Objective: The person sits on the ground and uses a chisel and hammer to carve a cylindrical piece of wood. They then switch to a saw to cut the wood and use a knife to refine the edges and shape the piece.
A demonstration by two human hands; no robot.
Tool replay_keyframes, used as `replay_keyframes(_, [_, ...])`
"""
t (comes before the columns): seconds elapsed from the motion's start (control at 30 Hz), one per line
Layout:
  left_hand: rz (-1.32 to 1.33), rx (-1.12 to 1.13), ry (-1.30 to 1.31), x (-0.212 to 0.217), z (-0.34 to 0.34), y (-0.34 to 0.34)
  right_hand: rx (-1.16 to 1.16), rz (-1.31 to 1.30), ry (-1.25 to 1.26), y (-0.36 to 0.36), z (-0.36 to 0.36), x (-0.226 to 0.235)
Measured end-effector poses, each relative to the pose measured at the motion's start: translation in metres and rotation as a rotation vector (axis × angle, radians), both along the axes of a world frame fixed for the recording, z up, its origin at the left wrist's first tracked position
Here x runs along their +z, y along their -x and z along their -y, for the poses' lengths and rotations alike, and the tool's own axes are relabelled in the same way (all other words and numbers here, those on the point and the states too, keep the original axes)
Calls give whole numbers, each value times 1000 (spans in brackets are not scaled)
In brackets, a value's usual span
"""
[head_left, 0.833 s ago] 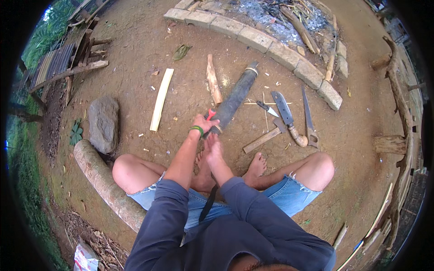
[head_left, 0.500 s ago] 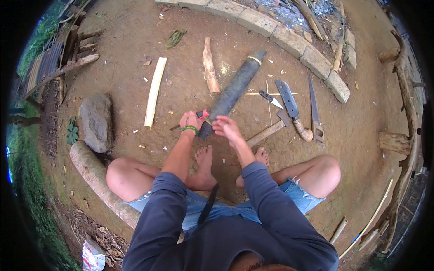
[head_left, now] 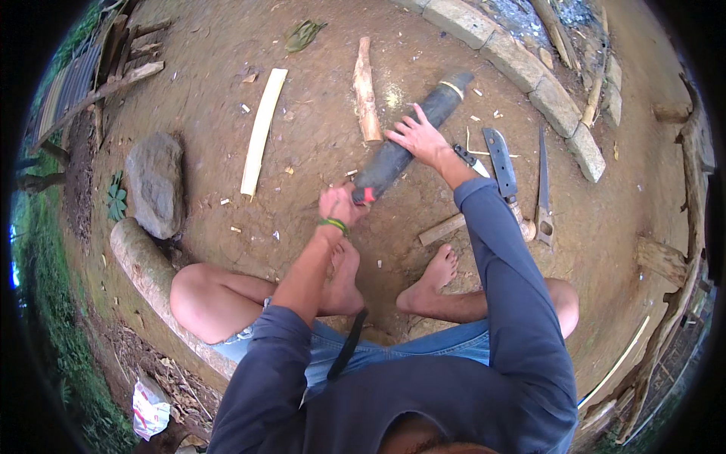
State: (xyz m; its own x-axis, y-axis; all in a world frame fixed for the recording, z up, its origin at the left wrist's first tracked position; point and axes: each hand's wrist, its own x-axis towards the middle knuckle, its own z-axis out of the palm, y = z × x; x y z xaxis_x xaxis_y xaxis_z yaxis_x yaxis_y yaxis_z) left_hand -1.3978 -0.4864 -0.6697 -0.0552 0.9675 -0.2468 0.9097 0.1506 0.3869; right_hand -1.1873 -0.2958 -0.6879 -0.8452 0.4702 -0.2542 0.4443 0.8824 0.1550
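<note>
A dark bamboo tube (head_left: 393,165) with a pale ring near its far end lies slanted on the ground before my feet. My right hand (head_left: 420,140) rests on top of its middle, fingers spread. At the near end, my left hand (head_left: 339,206) is closed on a tool with a red-and-black handle (head_left: 364,196). A thin dark blade seems to stick out on the hand's left side, blurred. Whether this hand also touches the bamboo I cannot tell.
Right of the bamboo lie a small knife (head_left: 470,160), a machete (head_left: 500,163), a handsaw (head_left: 544,189) and a wooden handle (head_left: 442,228) partly under my arm. Beyond are a short branch (head_left: 365,91), a pale split strip (head_left: 263,132), a rock (head_left: 155,185) and a block border (head_left: 522,64).
My right hand has moved forward and right from the bamboo's near end onto its middle. My left hand has shifted slightly right with the tool. The whole view has shifted a little.
</note>
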Motion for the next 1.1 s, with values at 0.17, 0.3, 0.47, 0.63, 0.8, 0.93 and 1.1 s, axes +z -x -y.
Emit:
replay_keyframes(0.17, [14,-145,450,34,-46,88,97,148,270,28,12,30])
replay_keyframes(0.3, [-120,-198,639,35,-52,140,-10,156,726,54,53,58])
replay_keyframes(0.47, [-159,-96,520,21,-25,152,-66,-120,819,48,86,40])
replay_keyframes(0.63, [10,65,542,28,-21,150,-179,-400,381,18,133,31])
replay_keyframes(0.8, [7,222,376,29,-17,146,-260,-224,395,10,137,26])
replay_keyframes(0.93, [-7,179,391,37,-22,144,-291,-227,832,21,101,27])
replay_keyframes(1.1, [-35,160,338,32,-23,143,-320,-339,535,39,122,32])
